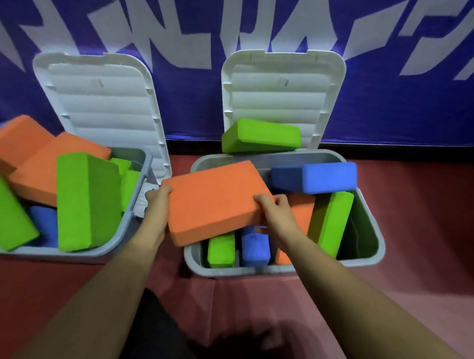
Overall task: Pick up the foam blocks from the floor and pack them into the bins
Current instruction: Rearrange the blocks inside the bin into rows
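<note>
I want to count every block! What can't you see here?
Head view:
- Right bin: the held orange block hides the blocks underneath it.
- Left bin: cut off by the left edge, so blocks past it can't be seen.
- Left hand: its fingers go under the orange block, out of sight.

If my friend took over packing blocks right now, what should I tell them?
Left hand: grips the left edge of the orange block.
Right hand: grips its right corner.
The block is held over the right bin, not yet in.
Done: the left bin is heaped above its rim. The right bin is part full, with a green block and a blue block perched near its back rim.
Left: lower the orange block in, and probably settle those two. No blocks show on the floor here.
</note>
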